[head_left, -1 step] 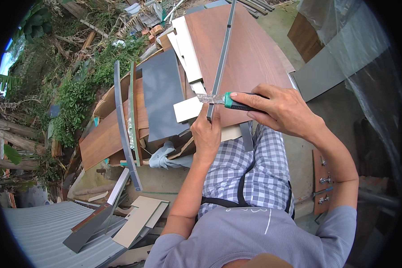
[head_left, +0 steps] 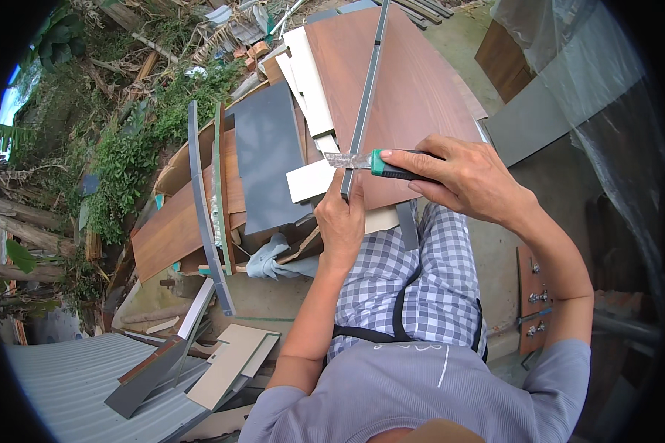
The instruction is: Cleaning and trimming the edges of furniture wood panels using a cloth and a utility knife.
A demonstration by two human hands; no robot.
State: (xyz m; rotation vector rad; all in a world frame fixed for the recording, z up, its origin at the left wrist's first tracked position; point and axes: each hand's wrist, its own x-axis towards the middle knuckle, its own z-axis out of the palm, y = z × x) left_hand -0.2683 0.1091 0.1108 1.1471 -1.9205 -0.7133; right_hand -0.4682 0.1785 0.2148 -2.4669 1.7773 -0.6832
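Note:
My right hand is shut on a utility knife with a green and black handle. Its blade points left and meets the near end of a long thin grey strip. The strip runs away from me, on edge, over a brown wood-grain board. My left hand grips the strip's near end from below, just under the blade. The board rests over my lap, on checked trousers.
A dark grey panel, white offcuts and brown boards are stacked to the left. A curved grey strip leans there beside a grey rag. Corrugated metal sheet lies lower left. A small board with hinges stands at right.

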